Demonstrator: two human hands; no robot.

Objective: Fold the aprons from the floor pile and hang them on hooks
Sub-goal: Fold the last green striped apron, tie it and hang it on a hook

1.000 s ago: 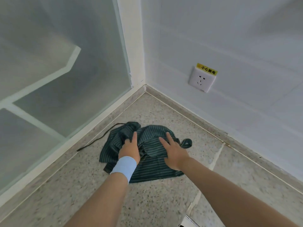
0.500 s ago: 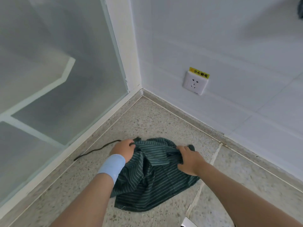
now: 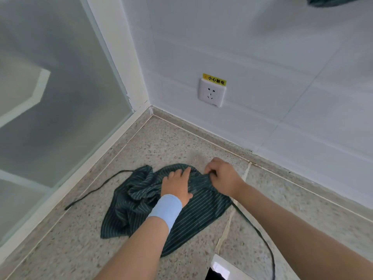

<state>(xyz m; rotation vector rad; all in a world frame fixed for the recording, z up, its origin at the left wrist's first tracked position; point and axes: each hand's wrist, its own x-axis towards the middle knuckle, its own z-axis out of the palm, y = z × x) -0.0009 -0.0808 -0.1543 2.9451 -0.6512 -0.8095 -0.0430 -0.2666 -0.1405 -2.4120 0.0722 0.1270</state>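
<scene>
One glass panel [image 3: 50, 98] far left, nothing doing there. Next, a thin tie [image 3: 86, 195] runs loose over the floor [image 3: 161, 142] from the apron [image 3: 139, 209]. It is dark green and pin-striped, lying on the floor near the corner, left half bunched, right half flatter. Then left grip [image 3: 177, 186], blue wristband [image 3: 165, 211] on that wrist, lies on the middle of the cloth with fingers straight, pressing down. Just beside it, right grip [image 3: 222, 178] has fingers curled, pinching the apron's far edge. Change: a second ago both palms lay flat on a crumpled heap nearer the corner. Half a second ago both clutched the top edge and hauled it back. Now the left has let go to pin the cloth, and only the right keeps the edge. Apron sits nearer the person and more spread. Reads as smoothing out before the first fold; no fold made yet, hanging well off. On the wall above, socket [image 3: 212, 93] with yellow sticker [image 3: 214, 79]. A second tie [image 3: 262, 237] trails right and down past the right forearm and could snag in the fold. Some dark cloth [image 3: 333, 1] at the top right edge, cannot tell what.
</scene>
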